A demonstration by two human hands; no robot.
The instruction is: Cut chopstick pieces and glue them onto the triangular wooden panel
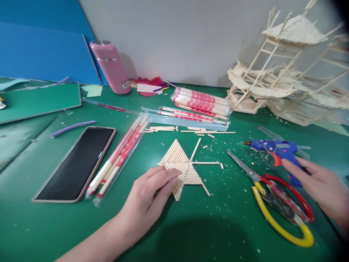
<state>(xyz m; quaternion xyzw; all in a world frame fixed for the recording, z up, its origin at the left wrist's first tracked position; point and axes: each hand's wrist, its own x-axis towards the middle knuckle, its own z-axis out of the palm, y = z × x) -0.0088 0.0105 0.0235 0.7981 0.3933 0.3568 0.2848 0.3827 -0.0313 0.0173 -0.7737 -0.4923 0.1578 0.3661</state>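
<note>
A small panel of glued wooden sticks (183, 165) lies flat on the green table (207, 225). My left hand (149, 198) rests on its lower left part, fingertips pressing it down. My right hand (321, 187) hovers at the right with fingers apart and nothing in them, its fingertips beside the handle of a blue glue gun (275, 149). The glue gun lies on the table with its tip pointing left. Just below it lie scissors (280, 203) with red and yellow handles.
A phone (77, 163) lies screen up at the left, wrapped chopstick packs (120, 156) beside it and more packs (201, 102) at the back. Loose sticks (188, 129), a pink bottle (111, 67), blue boards (40, 47) and a stick-built model (289, 72) stand around.
</note>
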